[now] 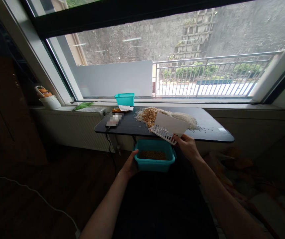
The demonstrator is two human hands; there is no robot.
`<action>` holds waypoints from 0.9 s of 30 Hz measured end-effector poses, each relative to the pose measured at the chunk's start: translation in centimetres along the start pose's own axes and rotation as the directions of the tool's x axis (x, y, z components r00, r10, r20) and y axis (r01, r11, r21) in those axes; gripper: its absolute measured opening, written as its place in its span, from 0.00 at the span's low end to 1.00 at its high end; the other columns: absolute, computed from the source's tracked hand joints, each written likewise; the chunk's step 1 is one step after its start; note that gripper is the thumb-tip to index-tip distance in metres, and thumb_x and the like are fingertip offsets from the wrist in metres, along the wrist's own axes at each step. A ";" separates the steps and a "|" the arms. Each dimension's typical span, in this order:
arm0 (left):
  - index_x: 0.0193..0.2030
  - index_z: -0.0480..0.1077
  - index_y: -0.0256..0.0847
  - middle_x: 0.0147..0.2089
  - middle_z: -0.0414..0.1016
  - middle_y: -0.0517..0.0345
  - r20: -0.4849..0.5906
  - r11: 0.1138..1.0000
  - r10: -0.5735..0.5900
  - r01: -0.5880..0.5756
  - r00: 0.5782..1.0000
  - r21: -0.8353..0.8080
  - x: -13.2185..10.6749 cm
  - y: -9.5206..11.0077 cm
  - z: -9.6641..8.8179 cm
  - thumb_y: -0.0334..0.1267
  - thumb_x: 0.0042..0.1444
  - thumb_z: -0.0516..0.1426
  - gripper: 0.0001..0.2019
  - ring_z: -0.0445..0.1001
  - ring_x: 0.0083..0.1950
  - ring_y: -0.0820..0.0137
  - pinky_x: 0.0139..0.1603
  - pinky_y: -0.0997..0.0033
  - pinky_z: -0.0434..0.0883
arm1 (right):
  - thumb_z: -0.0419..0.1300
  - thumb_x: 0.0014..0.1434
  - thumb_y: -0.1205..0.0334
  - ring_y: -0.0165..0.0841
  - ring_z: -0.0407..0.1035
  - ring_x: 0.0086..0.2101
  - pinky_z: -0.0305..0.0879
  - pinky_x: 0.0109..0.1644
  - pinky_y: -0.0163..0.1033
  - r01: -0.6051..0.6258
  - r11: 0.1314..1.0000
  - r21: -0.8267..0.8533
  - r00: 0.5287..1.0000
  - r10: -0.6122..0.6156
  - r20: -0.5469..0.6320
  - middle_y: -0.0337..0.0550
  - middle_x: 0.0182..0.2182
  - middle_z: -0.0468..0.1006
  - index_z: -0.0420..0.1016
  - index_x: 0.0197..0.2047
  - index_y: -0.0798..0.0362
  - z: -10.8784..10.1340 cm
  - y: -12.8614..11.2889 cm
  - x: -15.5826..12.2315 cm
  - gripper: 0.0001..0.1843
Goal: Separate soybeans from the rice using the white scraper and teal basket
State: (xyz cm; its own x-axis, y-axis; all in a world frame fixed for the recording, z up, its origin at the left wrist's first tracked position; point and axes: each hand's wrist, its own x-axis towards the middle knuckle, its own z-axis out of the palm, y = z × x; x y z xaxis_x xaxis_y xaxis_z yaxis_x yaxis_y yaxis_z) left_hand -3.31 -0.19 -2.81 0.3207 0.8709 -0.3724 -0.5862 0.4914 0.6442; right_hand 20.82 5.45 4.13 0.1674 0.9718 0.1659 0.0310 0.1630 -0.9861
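My left hand (130,165) grips the left side of a teal plastic bin (154,165), thumb over its rim. Small brownish grains or beans (152,155) cover the bin's bottom. In my right hand (186,145) is a white flat panel (169,124) with rows of slots along its lower edge, held tilted above the bin and the table's front edge. Behind the panel, a heap of yellow-orange kernels (149,116) lies on the dark table (214,129). A pile of pale, rice-like grains (186,119) spreads to its right, partly hidden by the panel.
A second teal bin (124,99) stands at the table's back left, with a white cloth or tissue (126,108) before it. A blurred-out device (114,120) with a cable lies on the left. Beyond are a radiator (70,126), a white pot (50,102) and a large window.
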 end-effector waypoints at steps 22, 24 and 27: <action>0.54 0.63 0.40 0.45 0.73 0.50 -0.020 1.000 -0.009 0.009 1.000 0.014 0.1 0.1 -0.3 0.51 0.51 0.53 0.26 0.71 0.47 0.60 0.42 0.65 0.68 | 0.61 0.43 0.49 0.31 0.66 0.22 0.66 0.27 0.37 0.142 0.984 -0.108 0.988 -0.135 0.070 0.41 0.22 0.75 0.75 0.29 0.56 0.3 -0.3 1.5 0.18; 0.54 0.63 0.40 0.45 0.73 0.50 -0.018 1.000 -0.007 0.007 1.000 0.015 0.0 0.1 -0.2 0.51 0.51 0.53 0.26 0.71 0.46 0.60 0.42 0.66 0.68 | 0.61 0.43 0.49 0.31 0.66 0.22 0.66 0.27 0.37 0.139 0.984 -0.110 0.989 -0.132 0.067 0.41 0.22 0.75 0.75 0.28 0.56 0.2 -0.4 1.4 0.17; 0.54 0.64 0.40 0.45 0.73 0.50 -0.006 1.000 -0.001 0.001 1.000 0.008 0.0 0.1 -0.1 0.50 0.52 0.53 0.25 0.71 0.46 0.60 0.42 0.66 0.68 | 0.61 0.44 0.50 0.30 0.66 0.21 0.65 0.26 0.37 0.129 0.986 -0.106 0.989 -0.121 0.083 0.41 0.21 0.74 0.75 0.28 0.56 0.4 -0.4 1.3 0.16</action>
State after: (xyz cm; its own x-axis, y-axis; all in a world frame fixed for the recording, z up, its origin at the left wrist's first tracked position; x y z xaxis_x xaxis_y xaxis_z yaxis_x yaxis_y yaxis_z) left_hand -3.46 -0.17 -2.86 0.3167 0.8703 -0.3773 -0.5800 0.4924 0.6489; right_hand 20.63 6.76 4.77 0.0805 0.9558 0.2828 0.1566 0.2681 -0.9506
